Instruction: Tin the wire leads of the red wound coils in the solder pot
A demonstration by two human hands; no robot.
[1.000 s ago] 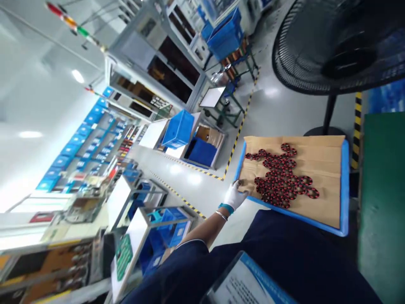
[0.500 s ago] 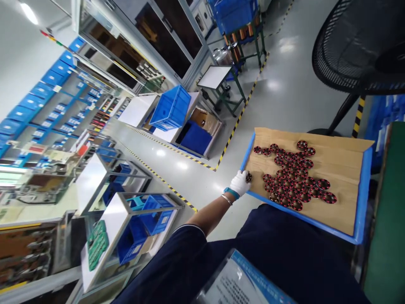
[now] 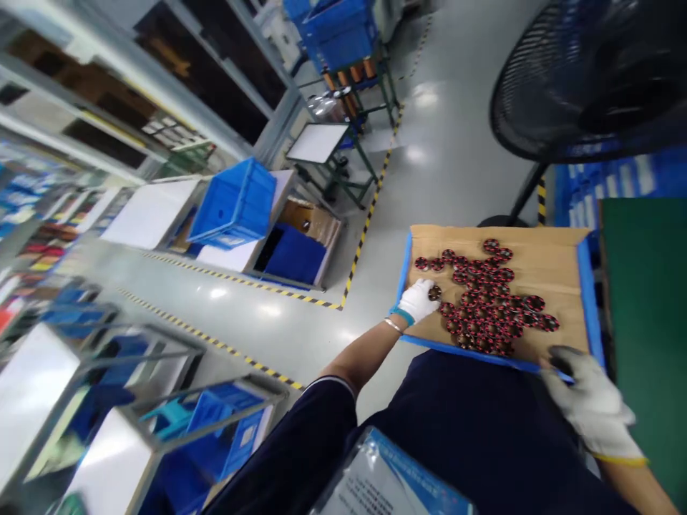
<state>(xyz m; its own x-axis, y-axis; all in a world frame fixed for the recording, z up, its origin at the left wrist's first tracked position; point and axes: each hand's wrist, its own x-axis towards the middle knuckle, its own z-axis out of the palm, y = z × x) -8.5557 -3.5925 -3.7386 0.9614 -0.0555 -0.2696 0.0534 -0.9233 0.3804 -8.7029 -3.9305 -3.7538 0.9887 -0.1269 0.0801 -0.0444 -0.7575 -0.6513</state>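
Note:
A blue tray (image 3: 590,307) lined with brown cardboard (image 3: 552,268) lies in front of me. Clustered on the cardboard are many small dark round parts (image 3: 486,293) with red dots around their rims. My left hand (image 3: 418,302), in a white glove, reaches over the tray's left side. Its fingertips are closed on one dark round part (image 3: 434,293), held apart at the left of the cluster. At the tray's near right corner is my gloved right hand (image 3: 587,393), blurred. Its thumb and forefinger are curved with a gap between them, and no held thing shows.
A black fan (image 3: 585,93) stands beyond the tray, and a green surface (image 3: 644,315) lies to the right. Across the grey floor are a white bench with a blue crate (image 3: 236,204) and a small white-topped table (image 3: 318,143). Racks with blue bins (image 3: 215,429) stand at left.
My right hand has come into view at the tray's near right corner. My left hand has moved inward over the cardboard with the round part. The view has turned and shifted.

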